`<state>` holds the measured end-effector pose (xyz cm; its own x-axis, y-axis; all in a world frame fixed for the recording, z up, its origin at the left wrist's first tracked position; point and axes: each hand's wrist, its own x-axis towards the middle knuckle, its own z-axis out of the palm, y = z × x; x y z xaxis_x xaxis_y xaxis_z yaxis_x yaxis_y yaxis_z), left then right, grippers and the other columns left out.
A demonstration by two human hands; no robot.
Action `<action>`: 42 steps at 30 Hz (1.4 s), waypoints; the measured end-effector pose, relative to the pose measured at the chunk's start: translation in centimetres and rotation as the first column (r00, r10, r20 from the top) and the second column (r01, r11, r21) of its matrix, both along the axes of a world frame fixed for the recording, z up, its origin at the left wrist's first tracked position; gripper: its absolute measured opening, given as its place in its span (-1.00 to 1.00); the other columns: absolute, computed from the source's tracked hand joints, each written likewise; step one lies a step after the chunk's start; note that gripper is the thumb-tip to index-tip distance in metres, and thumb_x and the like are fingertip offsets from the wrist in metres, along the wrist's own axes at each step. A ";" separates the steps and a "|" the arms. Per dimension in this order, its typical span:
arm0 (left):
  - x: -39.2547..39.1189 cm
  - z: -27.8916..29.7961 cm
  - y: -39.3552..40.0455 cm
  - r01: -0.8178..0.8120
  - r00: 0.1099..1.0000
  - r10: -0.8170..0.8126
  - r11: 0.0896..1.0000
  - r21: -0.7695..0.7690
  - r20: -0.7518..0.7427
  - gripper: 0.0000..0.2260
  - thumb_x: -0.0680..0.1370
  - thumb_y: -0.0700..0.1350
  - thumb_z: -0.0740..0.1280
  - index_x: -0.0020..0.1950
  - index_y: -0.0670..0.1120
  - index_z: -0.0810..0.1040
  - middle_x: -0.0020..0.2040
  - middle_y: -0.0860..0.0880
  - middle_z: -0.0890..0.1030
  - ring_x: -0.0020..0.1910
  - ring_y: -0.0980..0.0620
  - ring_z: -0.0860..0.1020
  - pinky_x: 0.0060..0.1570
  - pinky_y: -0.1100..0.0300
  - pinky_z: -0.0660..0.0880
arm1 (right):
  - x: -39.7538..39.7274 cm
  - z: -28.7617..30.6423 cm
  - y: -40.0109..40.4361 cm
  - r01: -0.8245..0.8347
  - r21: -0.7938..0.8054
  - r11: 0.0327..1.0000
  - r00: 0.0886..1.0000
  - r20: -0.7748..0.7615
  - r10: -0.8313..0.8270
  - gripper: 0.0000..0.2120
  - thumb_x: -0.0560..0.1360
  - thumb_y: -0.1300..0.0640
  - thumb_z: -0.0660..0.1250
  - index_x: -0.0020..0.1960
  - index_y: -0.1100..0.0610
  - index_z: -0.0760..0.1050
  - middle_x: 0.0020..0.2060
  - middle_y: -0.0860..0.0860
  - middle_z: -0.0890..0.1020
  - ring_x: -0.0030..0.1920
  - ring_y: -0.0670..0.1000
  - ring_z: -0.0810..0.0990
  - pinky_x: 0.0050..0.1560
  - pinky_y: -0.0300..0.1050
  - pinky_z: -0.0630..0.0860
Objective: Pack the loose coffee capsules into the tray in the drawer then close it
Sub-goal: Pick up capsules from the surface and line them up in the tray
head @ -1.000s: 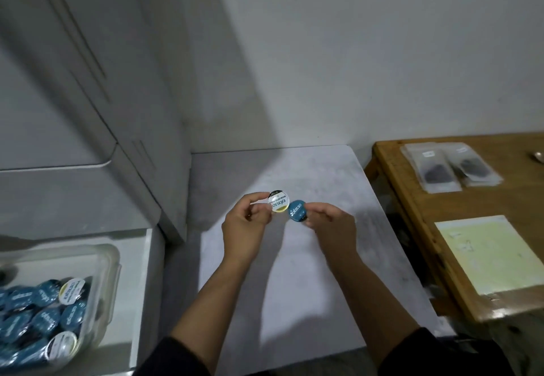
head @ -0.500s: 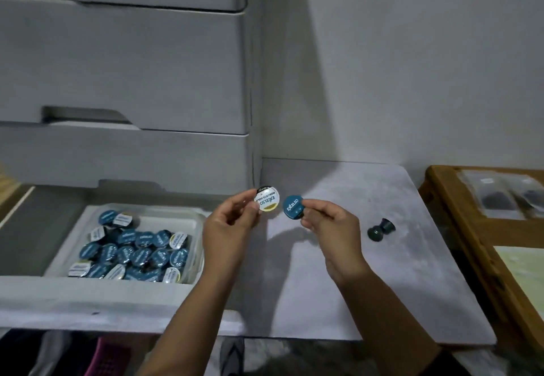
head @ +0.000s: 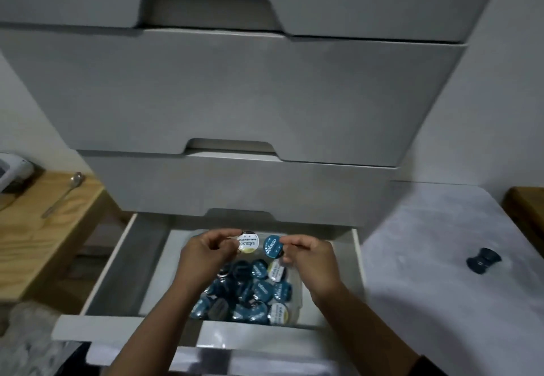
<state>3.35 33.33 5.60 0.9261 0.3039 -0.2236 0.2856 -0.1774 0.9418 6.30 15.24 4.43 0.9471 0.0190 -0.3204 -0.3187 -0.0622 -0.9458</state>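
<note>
My left hand [head: 206, 253] pinches a white-lidded coffee capsule [head: 248, 242]. A blue-lidded coffee capsule [head: 273, 246] is pinched in my right hand [head: 309, 256]. Both hands hover side by side over the far part of the clear plastic tray [head: 176, 246], which sits in the open bottom drawer [head: 123, 328]. Several blue and white capsules [head: 253, 290] fill the tray below my hands. Two dark loose capsules [head: 483, 260] lie touching on the grey surface to the right.
Closed grey drawers [head: 235, 96] rise above the open one. A wooden table [head: 35, 222] with a spoon [head: 63, 194] and a white device [head: 13, 171] stands left. Another wooden edge [head: 527, 208] shows at far right, past the grey surface [head: 426, 258].
Both hands carried their capsules leftward from over the grey surface to above the tray in the drawer. My view swung left, bringing the drawer to the centre.
</note>
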 end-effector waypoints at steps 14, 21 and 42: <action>5.5 -5.3 5.4 0.209 0.952 -0.172 0.969 0.129 -0.251 -0.87 0.49 -0.23 0.37 -0.07 -0.01 0.65 -0.10 -0.03 0.67 -0.27 0.18 0.59 -0.40 0.50 0.46 | 3.4 -5.3 6.2 0.022 -0.333 0.943 0.992 -0.110 -0.062 -0.70 0.38 0.26 0.36 -0.43 -0.07 0.60 -0.36 0.00 0.68 -0.20 0.09 0.67 0.01 0.09 0.62; 6.4 -5.8 4.7 0.344 0.922 -0.234 0.862 0.372 -0.310 -0.84 0.51 -0.21 0.30 0.00 -0.02 0.64 -0.01 -0.03 0.68 -0.09 0.07 0.60 0.03 0.30 0.45 | 4.1 -5.7 6.9 -0.009 -0.450 0.893 0.995 -0.091 -0.035 -0.86 0.39 0.31 0.34 -0.18 0.16 0.67 -0.22 0.14 0.70 -0.20 0.04 0.64 -0.01 -0.09 0.60; 0.6 -3.7 1.9 0.230 0.951 -0.295 0.484 0.844 -0.090 -0.70 0.47 -0.17 0.33 0.19 -0.18 0.51 0.15 -0.14 0.58 0.15 -0.10 0.55 0.18 0.08 0.47 | -1.4 -3.8 6.9 0.104 -0.927 0.360 0.825 0.283 0.490 -0.53 0.18 0.09 0.43 0.06 0.23 0.56 -0.04 0.12 0.67 0.03 0.09 0.65 0.07 -0.06 0.56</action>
